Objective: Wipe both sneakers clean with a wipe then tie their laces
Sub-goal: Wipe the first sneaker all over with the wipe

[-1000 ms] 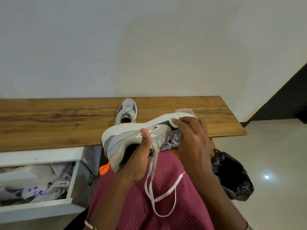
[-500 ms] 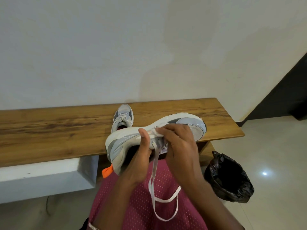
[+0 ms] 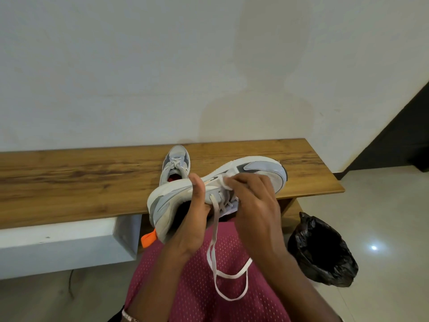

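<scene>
A grey and white sneaker (image 3: 262,169) lies on its side in the air above my lap, toe to the right. My left hand (image 3: 193,219) grips it at the opening, fingers inside and thumb over the side. With curled fingers my right hand (image 3: 253,196) presses a small white wipe (image 3: 226,181) against the sneaker's side near the eyelets. Its loose white laces (image 3: 214,259) hang down over my maroon shorts. The second sneaker (image 3: 175,165) stands upright on the wooden bench (image 3: 69,180), toe towards the wall, laces in place.
A bin lined with a black bag (image 3: 321,249) stands on the tiled floor at the right, beside the bench end. A white drawer front (image 3: 65,242) sits under the bench at the left. A white wall rises behind the bench.
My right hand with the wipe has slid left along the sneaker from the toe towards the eyelets, uncovering the toe. The view has tilted up, and the open drawer has dropped out of sight.
</scene>
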Motion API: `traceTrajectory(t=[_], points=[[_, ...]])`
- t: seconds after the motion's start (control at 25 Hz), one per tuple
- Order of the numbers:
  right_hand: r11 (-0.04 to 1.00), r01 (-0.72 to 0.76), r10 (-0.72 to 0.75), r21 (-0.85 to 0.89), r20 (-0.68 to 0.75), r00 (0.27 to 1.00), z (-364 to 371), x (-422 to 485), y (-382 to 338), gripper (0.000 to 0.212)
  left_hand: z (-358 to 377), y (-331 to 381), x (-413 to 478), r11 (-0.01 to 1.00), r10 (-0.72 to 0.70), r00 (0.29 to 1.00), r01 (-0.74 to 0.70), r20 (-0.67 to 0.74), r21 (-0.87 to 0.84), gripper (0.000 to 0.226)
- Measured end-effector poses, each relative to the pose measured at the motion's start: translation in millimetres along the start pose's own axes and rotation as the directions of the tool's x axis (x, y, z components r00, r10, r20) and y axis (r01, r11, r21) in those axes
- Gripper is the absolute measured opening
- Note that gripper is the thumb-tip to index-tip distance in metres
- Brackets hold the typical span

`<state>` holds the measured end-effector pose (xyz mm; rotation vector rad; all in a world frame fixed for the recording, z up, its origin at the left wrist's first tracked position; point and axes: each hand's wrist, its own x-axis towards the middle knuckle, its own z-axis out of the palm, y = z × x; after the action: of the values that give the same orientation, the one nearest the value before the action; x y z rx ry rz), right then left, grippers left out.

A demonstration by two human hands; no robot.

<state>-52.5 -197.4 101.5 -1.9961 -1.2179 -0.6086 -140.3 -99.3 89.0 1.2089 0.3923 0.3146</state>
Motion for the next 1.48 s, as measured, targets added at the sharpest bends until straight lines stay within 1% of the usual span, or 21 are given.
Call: traceTrajectory(t=[0.08,0.12,0.16,0.28,0.32,0.4,0.48,0.56,0.6,0.68,0.76,0.84,0.92,1.0,1.08,1.16,1.24,1.28,1.36,1.44,1.48], points=[[0.995,-0.035,0.035,-0.092,-0.007,0.999,0.2,6.7,12.1,0.033,0.2,1.5,2.0,0.998,0.022,0.999,-0.021,-0.025,0.054,0.123],[0.996,-0.046,0.046,-0.079,-0.005,0.999,0.0,8.3,11.8,0.034,0.9,1.6,3.6,0.998,0.024,0.999,-0.023,-0.03,0.059,0.123],[0.998,-0.053,0.053,-0.023,-0.003,0.999,-1.2,8.7,6.7,0.036,2.2,0.9,5.1,0.999,0.024,0.999,-0.023,-0.027,0.035,0.122],[0.976,-0.055,0.046,0.212,0.046,0.998,-3.6,1.9,-16.8,0.039,3.8,-0.8,5.0,0.984,-0.014,1.0,0.01,-0.023,-0.179,0.113],[0.971,-0.042,0.028,0.235,0.061,0.998,-2.8,-1.0,-21.6,0.038,1.6,-1.9,4.9,0.983,-0.027,0.999,0.019,-0.04,-0.184,0.111],[0.985,0.023,-0.035,0.169,0.066,0.997,0.5,-2.9,-18.7,0.037,-0.8,-2.7,4.1,0.991,-0.012,0.999,0.008,-0.029,-0.132,0.108],[0.997,0.08,-0.081,0.012,0.061,0.995,2.4,1.9,-4.4,0.037,-0.7,-0.4,2.9,0.994,0.043,0.999,-0.043,-0.006,-0.1,0.109],[0.991,0.062,-0.057,-0.116,0.042,0.997,-0.4,11.6,13.6,0.038,0.8,2.9,3.2,0.996,0.056,0.998,-0.059,-0.038,-0.063,0.109],[0.989,0.037,-0.034,-0.146,0.026,0.999,-1.8,16.9,21.0,0.038,0.3,3.0,3.8,0.998,0.049,0.997,-0.052,-0.063,-0.036,0.11],[0.988,-0.008,0.01,-0.156,0.017,1.0,-2.5,22.1,24.8,0.031,-0.6,2.3,4.8,0.999,0.032,0.998,-0.033,-0.051,-0.022,0.113],[0.996,-0.012,0.017,-0.093,0.063,0.998,0.8,18.6,15.3,0.03,1.7,5.0,4.0,0.998,0.027,0.999,-0.028,-0.027,-0.053,0.112],[0.999,-0.001,-0.004,0.055,0.1,0.995,2.0,8.9,-0.9,0.03,3.5,8.1,3.0,0.997,0.011,0.999,-0.014,-0.037,-0.072,0.109],[0.983,-0.025,0.009,0.184,0.089,0.996,2.1,-1.0,-13.9,0.038,0.9,6.3,3.1,0.994,-0.022,0.999,0.016,-0.05,-0.109,0.102],[0.974,-0.04,0.025,0.224,0.071,0.997,3.4,-5.4,-18.4,0.041,0.2,5.4,1.9,0.991,-0.036,0.998,0.029,-0.056,-0.129,0.097],[0.993,0.011,-0.017,0.117,0.047,0.999,5.2,-6.9,-14.8,0.04,1.9,6.7,1.7,0.991,-0.039,0.997,0.03,-0.068,-0.133,0.094],[0.998,0.05,-0.05,-0.027,0.026,0.998,6.5,-1.7,-1.7,0.035,4.4,7.4,3.2,0.992,-0.027,0.998,0.019,-0.058,-0.127,0.1],[0.995,0.026,-0.026,-0.093,0.001,1.0,6.1,4.1,9.6,0.032,6.2,8.4,3.8,0.989,-0.032,0.998,0.023,-0.06,-0.144,0.105],[0.997,0.007,-0.007,-0.07,-0.002,1.0,6.4,4.7,9.6,0.031,5.7,9.1,3.5,0.989,-0.038,0.997,0.028,-0.065,-0.143,0.105],[0.999,-0.019,0.019,0.048,0.004,1.0,6.1,0.8,-2.0,0.033,5.3,9.8,2.1,0.995,-0.027,0.998,0.021,-0.065,-0.1,0.102],[0.985,-0.023,0.019,0.173,0.025,0.999,4.2,-6.9,-16.1,0.036,5.8,10.2,-1.2,0.998,-0.029,0.997,0.024,-0.067,-0.064,0.099],[0.981,-0.012,0.005,0.193,0.033,0.999,2.5,-9.6,-18.5,0.037,6.3,10.4,-2.2,0.998,-0.036,0.997,0.032,-0.072,-0.059,0.099]])
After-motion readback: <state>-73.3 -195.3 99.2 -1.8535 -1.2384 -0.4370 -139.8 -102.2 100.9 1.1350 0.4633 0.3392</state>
